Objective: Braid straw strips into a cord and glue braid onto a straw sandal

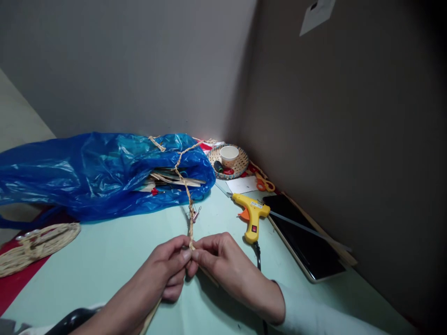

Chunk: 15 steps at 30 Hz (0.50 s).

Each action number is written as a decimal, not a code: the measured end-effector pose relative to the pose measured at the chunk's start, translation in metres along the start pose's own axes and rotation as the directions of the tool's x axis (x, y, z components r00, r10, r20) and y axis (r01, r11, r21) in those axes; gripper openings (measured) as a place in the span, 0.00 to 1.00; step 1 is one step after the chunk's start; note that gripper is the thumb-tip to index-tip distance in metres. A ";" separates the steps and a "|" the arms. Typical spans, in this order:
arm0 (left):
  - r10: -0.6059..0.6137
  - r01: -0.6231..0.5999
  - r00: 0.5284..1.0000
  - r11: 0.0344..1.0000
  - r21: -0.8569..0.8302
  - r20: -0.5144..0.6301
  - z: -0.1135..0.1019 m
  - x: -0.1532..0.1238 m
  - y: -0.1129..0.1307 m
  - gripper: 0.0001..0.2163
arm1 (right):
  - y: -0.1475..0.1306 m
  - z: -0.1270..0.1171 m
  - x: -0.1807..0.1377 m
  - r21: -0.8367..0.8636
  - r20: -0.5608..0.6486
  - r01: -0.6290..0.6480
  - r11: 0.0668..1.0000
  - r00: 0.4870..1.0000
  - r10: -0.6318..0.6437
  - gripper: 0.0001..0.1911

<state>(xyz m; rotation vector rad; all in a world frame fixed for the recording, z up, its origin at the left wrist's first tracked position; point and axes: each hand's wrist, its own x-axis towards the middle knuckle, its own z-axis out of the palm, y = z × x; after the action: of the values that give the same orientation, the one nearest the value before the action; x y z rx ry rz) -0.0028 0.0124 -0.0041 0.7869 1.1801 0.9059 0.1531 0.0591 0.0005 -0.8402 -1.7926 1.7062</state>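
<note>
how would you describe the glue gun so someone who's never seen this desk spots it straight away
Start at the big blue plastic bag on the pale green table, then look right, past both hands. The glue gun lies beside a dark tablet: it is the only bright yellow tool, with an orange trigger.

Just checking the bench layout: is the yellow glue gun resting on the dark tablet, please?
No, the yellow glue gun lies on the pale green table beside the dark tablet.
</note>
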 end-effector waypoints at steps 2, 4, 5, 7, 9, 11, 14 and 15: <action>0.012 -0.012 1.000 1.000 0.018 -0.002 -0.002 0.005 -0.005 0.10 | 0.000 0.000 -0.002 -0.160 -0.038 -0.008 0.987 0.999 0.002 0.16; 0.021 -0.020 1.000 0.999 0.039 -0.013 -0.003 0.009 -0.009 0.10 | 0.001 0.001 -0.005 -0.360 -0.088 -0.025 0.933 0.996 -0.007 0.15; 0.023 -0.021 0.999 0.998 0.056 -0.024 -0.003 0.011 -0.011 0.10 | 0.001 0.002 -0.006 -0.461 -0.115 -0.046 0.886 0.993 -0.008 0.15; 0.034 -0.029 0.998 0.995 0.097 -0.051 -0.003 0.012 -0.013 0.10 | 0.001 0.003 -0.008 -0.607 -0.142 -0.088 0.790 0.990 0.001 0.14; 0.055 -0.044 0.995 0.991 0.126 -0.082 -0.003 0.013 -0.014 0.12 | 0.000 0.003 -0.009 -0.660 -0.127 -0.105 0.743 0.992 0.028 0.14; 0.074 -0.060 0.992 0.989 0.132 -0.105 -0.003 0.013 -0.014 0.14 | -0.003 0.002 -0.009 -0.683 -0.097 -0.106 0.723 0.994 0.053 0.16; 0.113 -0.095 0.985 0.986 0.140 -0.129 -0.002 0.012 -0.013 0.14 | -0.006 0.001 -0.009 -0.731 -0.083 -0.113 0.673 0.994 0.078 0.17; 0.130 -0.110 0.982 0.983 0.147 -0.135 -0.002 0.012 -0.013 0.13 | -0.007 0.000 -0.009 -0.749 -0.082 -0.113 0.653 0.994 0.079 0.17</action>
<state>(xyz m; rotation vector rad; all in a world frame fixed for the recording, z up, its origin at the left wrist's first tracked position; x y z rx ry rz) -0.0007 0.0178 -0.0216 0.9257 1.3447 1.0014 0.1582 0.0519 0.0081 -1.3030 -2.4990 0.9116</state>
